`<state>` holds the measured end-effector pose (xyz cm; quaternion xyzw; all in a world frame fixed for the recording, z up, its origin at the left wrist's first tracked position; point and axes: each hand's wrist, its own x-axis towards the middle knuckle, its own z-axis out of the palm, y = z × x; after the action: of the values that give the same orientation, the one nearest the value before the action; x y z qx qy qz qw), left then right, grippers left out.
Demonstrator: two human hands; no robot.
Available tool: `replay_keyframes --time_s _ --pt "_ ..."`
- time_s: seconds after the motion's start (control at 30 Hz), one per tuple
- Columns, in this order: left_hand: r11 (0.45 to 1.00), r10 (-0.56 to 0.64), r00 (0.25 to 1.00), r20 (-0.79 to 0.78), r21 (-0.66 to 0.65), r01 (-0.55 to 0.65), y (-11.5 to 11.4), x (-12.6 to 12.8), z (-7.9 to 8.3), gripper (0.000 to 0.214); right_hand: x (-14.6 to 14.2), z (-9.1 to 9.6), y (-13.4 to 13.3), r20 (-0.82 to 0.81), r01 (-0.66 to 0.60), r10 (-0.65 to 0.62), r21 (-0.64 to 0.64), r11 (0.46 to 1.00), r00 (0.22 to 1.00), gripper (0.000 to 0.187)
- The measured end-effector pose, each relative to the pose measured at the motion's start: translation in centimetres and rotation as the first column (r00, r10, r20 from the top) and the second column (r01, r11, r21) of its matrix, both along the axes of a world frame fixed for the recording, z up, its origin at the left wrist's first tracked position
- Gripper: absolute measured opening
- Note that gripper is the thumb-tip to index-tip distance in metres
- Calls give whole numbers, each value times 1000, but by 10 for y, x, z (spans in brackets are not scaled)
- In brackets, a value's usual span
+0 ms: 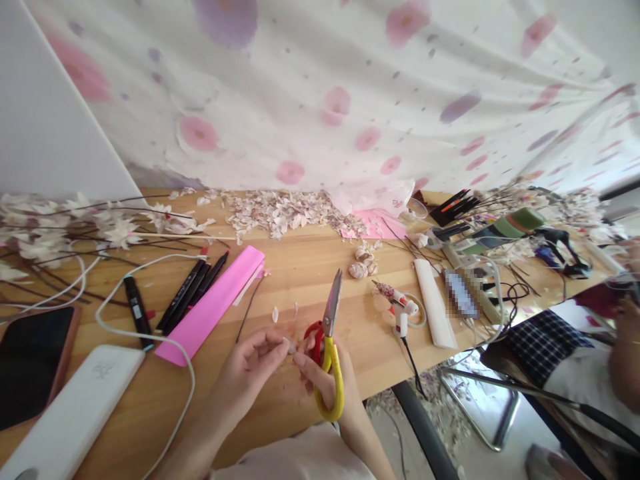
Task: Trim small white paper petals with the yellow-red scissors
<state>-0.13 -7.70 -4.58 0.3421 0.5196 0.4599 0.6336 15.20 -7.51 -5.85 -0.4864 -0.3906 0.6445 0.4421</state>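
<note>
My right hand (334, 383) grips scissors (327, 333) with one red and one yellow handle, blades closed and pointing up. My left hand (253, 363) pinches a tiny pale piece (291, 347) at its fingertips, touching the fingertips of the right hand just above the wooden table (295, 267). A small petal (275, 314) lies on the table just beyond the hands.
A pink folded sheet (213, 303), black markers (187, 293), a phone (31, 363) and a white power bank (75, 410) with cable lie left. Petal heap (285, 213) at the back. Glue gun (400, 310), white roll (434, 303) and power strip (463, 293) right. Another person sits at far right.
</note>
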Motion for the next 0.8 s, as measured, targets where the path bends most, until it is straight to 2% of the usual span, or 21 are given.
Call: replay_keyframes --time_s 0.13,0.33,0.67,0.8 --pt "1000 16 999 43 15 -16 -1 -2 -6 18 -4 1 2 -23 11 -11 6 1000 1000 49" --pt "999 -6 1000 2 41 6 -2 -6 -12 20 -7 0 3 -37 20 -19 3 1000 999 48" --pt "999 37 999 -18 23 -37 -3 -3 -3 22 -7 1 2 -50 29 -29 -16 999 998 48" --pt "1000 2 988 154 -3 -1 -3 -7 -15 24 -8 -3 2 -94 16 -19 -27 999 995 49"
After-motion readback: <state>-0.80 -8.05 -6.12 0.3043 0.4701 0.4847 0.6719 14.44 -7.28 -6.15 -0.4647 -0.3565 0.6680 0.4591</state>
